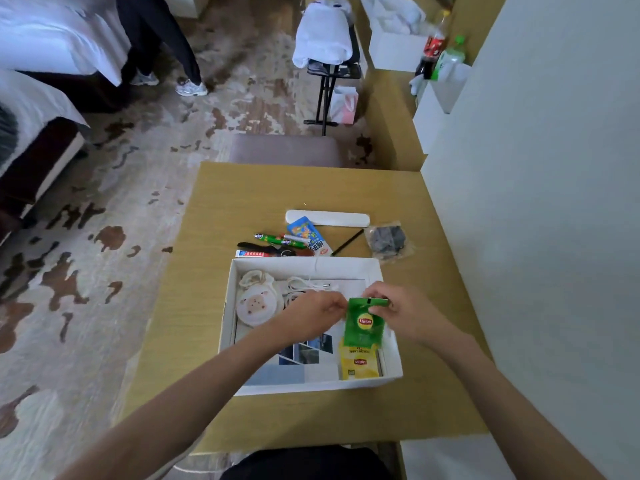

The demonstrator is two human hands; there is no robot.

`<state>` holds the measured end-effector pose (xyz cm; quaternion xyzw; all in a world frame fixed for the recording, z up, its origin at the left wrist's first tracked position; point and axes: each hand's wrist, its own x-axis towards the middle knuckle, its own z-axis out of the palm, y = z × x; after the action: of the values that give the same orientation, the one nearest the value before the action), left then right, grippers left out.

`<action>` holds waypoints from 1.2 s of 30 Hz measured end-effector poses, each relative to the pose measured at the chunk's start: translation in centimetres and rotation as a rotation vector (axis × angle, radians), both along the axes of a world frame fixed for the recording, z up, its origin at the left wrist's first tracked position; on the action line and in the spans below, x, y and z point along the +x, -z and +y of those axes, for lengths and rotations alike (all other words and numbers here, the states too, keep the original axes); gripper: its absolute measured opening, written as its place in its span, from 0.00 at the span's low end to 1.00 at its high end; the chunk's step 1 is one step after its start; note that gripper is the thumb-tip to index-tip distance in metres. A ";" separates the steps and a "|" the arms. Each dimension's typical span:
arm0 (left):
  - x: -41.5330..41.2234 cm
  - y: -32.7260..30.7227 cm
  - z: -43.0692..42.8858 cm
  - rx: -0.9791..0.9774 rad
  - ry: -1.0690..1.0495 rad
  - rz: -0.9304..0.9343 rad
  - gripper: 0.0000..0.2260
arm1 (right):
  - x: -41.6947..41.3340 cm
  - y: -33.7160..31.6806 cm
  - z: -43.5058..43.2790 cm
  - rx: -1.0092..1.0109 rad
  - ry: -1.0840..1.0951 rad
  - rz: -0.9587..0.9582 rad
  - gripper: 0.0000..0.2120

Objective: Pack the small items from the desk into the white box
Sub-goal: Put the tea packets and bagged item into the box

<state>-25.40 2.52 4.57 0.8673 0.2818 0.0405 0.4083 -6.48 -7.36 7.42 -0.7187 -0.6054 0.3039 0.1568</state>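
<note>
The white box (304,263) stands open on the wooden desk (242,195). Inside lie a round cloth pouch (254,304), a photo sheet (304,351) and a yellow Lipton tea packet (358,363). Over the box's right side I hold a green Lipton tea packet (364,323) upright: my right hand (394,311) pinches its top edge and my left hand (317,311) pinches its left edge. Behind the box lie a white case (329,218), a blue sachet (306,233), green sausage sticks (277,240), a black stick (346,242) and a clear bag with a dark item (388,240).
A grey stool (284,148) stands at the desk's far edge. A wall (536,202) borders the desk on the right. Beds (41,109) and a standing person (156,39) are at the far left. A luggage rack (329,71) and bottles (440,46) stand at the back.
</note>
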 end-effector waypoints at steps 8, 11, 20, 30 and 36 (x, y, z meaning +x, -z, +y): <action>-1.4 1.0 3.1 0.171 0.181 0.068 0.11 | -2.6 2.3 0.6 -0.231 -0.244 -0.489 0.04; -1.3 1.3 3.9 0.067 0.171 0.025 0.10 | -3.6 3.6 0.3 -0.231 -0.386 -0.746 0.12; 1.6 0.0 7.6 -0.142 0.089 -0.132 0.10 | -1.8 2.6 -0.7 0.124 -0.133 -0.679 0.14; 10.8 0.0 12.4 -0.034 0.126 -0.024 0.09 | 6.1 5.2 6.1 0.156 0.497 -0.068 0.09; 15.0 3.1 14.7 -0.086 0.045 0.122 0.09 | 11.0 10.0 13.3 0.003 0.620 -0.073 0.19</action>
<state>-10.39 17.22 1.44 0.8559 0.2881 -0.0336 0.4281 4.53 5.91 -2.59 -0.8793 -0.3630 0.2147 0.2211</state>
